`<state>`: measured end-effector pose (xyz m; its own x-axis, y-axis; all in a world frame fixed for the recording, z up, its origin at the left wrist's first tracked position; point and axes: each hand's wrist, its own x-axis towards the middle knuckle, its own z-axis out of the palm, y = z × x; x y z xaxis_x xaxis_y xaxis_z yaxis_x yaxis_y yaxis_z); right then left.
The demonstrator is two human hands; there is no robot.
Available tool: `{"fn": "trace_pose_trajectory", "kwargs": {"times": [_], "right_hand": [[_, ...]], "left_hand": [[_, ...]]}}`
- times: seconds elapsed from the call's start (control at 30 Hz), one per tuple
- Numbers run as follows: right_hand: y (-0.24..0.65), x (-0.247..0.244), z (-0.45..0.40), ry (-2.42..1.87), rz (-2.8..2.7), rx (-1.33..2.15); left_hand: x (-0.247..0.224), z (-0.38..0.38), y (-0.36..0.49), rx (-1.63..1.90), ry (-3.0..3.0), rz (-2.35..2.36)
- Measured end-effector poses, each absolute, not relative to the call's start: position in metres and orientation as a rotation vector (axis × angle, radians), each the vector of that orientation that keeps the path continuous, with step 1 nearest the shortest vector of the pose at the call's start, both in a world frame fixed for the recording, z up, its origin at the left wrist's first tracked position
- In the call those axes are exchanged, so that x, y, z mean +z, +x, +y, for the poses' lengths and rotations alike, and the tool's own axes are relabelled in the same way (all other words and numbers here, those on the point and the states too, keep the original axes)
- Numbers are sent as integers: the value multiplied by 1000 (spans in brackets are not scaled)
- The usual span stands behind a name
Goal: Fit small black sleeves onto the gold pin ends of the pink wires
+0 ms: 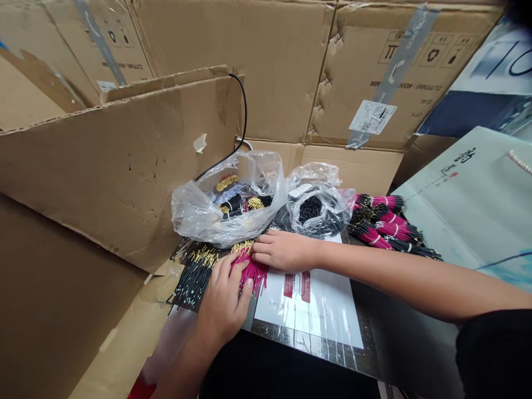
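A spread of pink wires (254, 272) with gold ends lies on the table in front of me, beside a spread of black wires (195, 280), also gold-tipped. My left hand (224, 296) lies over the left side of the pink wires, fingers spread and thumb apart. From the right, my right hand (282, 249) reaches in with its fingers bent together on the upper part of the same wires; its fingertips are partly hidden. Under the pink wires and right forearm is a white printed sheet (307, 316) beneath clear film.
Behind my hands stand an open plastic bag (195, 216) with black gold-tipped bundles and another bag (332, 213) holding black pieces. Tied pink-and-black bundles (390, 221) lie right, beside a pale paper bag (465, 205). Cardboard walls (124, 160) close off the left and back.
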<state>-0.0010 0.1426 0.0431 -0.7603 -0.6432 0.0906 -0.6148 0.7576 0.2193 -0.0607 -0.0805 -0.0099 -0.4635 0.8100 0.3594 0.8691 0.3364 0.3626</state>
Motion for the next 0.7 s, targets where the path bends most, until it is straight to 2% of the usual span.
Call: {"fn": "trace_pose_trajectory", "kwargs": {"times": [0.7], "right_hand": [[-5,38,142,1166,-2756,-267]], "left_hand": [[-9,-82,-63,-832,-1594,-2517]]}}
